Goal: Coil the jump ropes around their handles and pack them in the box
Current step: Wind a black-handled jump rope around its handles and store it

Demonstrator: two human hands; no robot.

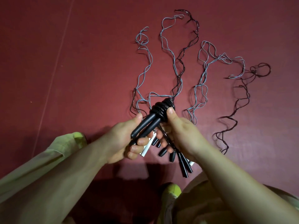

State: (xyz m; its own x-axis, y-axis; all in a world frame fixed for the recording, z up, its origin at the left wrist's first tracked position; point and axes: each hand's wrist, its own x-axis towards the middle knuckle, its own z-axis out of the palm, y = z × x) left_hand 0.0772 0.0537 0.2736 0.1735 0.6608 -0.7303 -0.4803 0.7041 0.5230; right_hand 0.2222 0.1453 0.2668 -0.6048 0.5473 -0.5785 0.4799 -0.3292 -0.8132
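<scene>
A: What's in the grip?

B: The left hand is curled round the butt ends of a pair of smooth black plastic handles, a white strip tucked under its fingers. The right hand pinches the glossy black coil of rope already wound on their far ends, thumb on top.

A: Which way do the handles lie?

B: Their long axis runs from lower left up toward frame centre, coil at the far tip. The right hand is nearer the coil.

A: And the slack?

B: It leaves the coil's top and trails to the upper right among loose grey and dark jump ropes spread on the dark red floor. More black handles lie under the right hand. I'd say winding isn't finished. No box shows.
</scene>
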